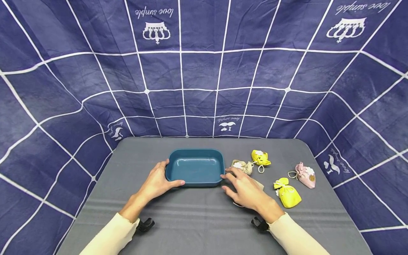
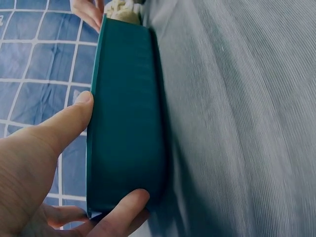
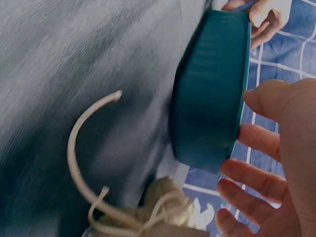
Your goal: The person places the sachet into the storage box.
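A blue curtain [image 1: 204,71] with white grid lines stood behind and to both sides of the teal container [image 1: 196,169]. A grey cloth-covered table [image 1: 197,219] spread around the container, its near edge cut off by the head view. Whether the container's base lay fully flat on the cloth was hard to make out.

The right hand [image 1: 243,189] reached in from the near right, palm down, its relaxed fingers spread, the index at the container's right end; whether the thumb touched the rim could not be told. The left hand [image 1: 157,182] gripped the container's near left corner, thumb along the near wall and fingers round the left end, some tips hidden by that wall. Both sleeves ran out of frame.

Well to the container's right lay a near yellow pouch [image 1: 290,196] and, farther off, a pink pouch [image 1: 306,176]. Beyond its right end sat a far yellow pouch [image 1: 260,157], and just beside that end a beige pouch [image 1: 243,166]. Another pouch [image 1: 259,184], right of the container, was mostly covered by the right hand; its pale cord [image 3: 74,143] curved out toward the near side.
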Demonstrator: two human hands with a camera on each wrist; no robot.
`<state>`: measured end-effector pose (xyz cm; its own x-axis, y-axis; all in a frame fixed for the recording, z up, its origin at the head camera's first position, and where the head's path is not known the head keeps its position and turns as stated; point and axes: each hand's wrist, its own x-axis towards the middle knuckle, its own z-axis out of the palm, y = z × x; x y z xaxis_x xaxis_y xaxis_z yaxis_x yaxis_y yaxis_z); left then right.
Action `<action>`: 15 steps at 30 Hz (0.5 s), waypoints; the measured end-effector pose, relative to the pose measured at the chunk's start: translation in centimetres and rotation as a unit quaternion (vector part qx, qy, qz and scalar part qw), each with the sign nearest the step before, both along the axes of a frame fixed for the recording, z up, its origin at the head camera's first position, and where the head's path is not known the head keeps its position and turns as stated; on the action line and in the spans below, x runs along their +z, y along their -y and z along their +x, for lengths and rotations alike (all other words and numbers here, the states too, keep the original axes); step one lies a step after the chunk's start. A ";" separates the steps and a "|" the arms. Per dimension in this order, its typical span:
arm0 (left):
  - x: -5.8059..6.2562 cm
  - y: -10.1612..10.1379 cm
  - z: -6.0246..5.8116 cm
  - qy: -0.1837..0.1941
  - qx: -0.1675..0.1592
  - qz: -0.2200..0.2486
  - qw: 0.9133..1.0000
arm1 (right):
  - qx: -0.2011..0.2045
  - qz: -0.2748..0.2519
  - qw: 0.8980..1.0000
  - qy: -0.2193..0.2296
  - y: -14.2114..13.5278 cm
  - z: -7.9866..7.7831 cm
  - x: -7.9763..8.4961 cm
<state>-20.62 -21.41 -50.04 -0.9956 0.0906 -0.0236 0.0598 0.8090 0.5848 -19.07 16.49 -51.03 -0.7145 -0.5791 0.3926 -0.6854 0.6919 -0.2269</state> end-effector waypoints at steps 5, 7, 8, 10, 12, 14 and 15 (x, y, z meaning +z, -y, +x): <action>0.0 -1.5 -0.5 0.001 -0.004 0.006 1.000 | -0.008 -0.002 1.000 -0.013 -1.4 -0.1 -0.1; 0.0 -2.0 -0.6 0.000 -0.007 0.008 1.000 | -0.014 -0.002 1.000 -0.019 -2.0 -0.1 -0.2; 0.0 -2.3 -0.7 0.000 -0.008 0.007 1.000 | -0.017 -0.002 1.000 -0.023 -2.2 -0.1 -0.3; 0.0 -2.8 -0.8 0.001 -0.011 0.009 1.000 | -0.022 -0.003 0.999 -0.029 -2.7 -0.1 -0.4; 0.0 -3.3 -0.8 0.002 -0.012 0.009 1.000 | -0.026 -0.006 0.999 -0.033 -3.2 -0.1 -0.6; -0.1 -3.7 -0.9 0.006 -0.013 0.011 1.000 | -0.029 -0.009 0.999 -0.034 -3.6 0.0 -0.6; -0.1 -3.9 -0.9 0.007 -0.014 0.011 1.000 | -0.030 -0.010 0.999 -0.033 -3.8 0.1 -0.6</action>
